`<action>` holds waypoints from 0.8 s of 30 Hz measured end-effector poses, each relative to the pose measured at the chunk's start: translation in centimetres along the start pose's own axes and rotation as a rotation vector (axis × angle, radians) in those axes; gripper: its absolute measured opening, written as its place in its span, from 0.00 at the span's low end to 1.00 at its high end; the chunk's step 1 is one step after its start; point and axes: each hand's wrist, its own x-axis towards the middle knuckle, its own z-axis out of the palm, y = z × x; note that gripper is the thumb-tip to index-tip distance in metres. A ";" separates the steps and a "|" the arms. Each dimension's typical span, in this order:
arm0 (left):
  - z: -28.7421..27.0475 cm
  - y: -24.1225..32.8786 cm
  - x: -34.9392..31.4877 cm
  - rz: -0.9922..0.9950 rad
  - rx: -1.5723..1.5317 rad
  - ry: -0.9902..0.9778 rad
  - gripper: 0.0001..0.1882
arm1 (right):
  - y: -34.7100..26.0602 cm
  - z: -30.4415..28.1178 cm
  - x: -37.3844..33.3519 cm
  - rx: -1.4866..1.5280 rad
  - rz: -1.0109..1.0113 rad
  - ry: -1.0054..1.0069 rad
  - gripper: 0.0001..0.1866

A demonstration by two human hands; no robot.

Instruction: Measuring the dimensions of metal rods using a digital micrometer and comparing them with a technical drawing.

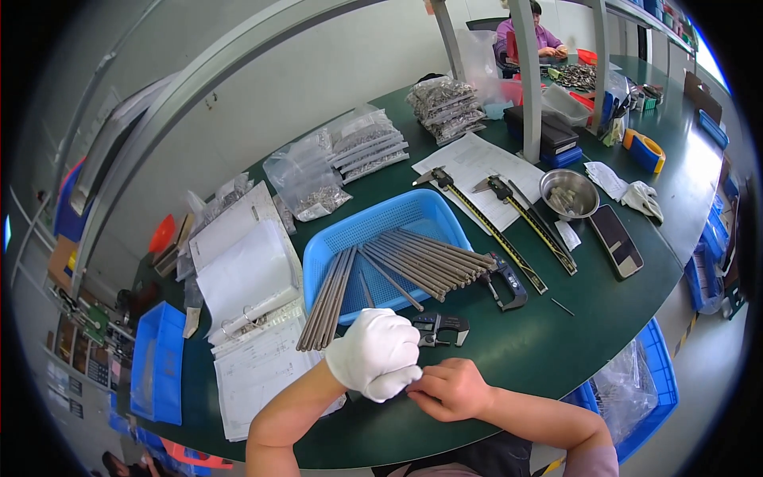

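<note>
My left hand (375,355), in a white glove, is closed in a fist in front of the blue basket (318,238). A thin rod (366,289) shows just above the glove; whether the fist holds it I cannot tell. My bare right hand (451,389) is closed beside it, fingertips pinched against the glove's lower edge. What lies between the fingers is hidden. Long grey metal rods (425,258) rest in the basket in two fanned groups, their ends over its near rim. Close by my hands lies a micrometer (442,328), with a second micrometer (509,282) at the basket's right corner.
Two digital calipers (493,230) (536,224) lie right of the basket, near a steel bowl (569,194), a phone (616,241) and a small pin (563,307). An open ring binder (246,278) is at left. Bagged parts (445,107) stand behind. Another person (548,40) sits at the far end.
</note>
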 end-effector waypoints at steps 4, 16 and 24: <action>2.3 -1.3 -0.5 -0.029 0.057 -0.033 0.09 | -0.3 0.4 -0.4 0.039 -0.029 0.010 0.04; -0.5 2.4 -5.4 -0.971 0.909 -0.248 0.18 | -0.5 0.9 -0.8 0.073 -0.065 -0.050 0.03; -0.8 1.1 -6.7 -0.718 0.994 -0.296 0.10 | -0.5 0.9 -0.7 0.075 -0.035 -0.053 0.04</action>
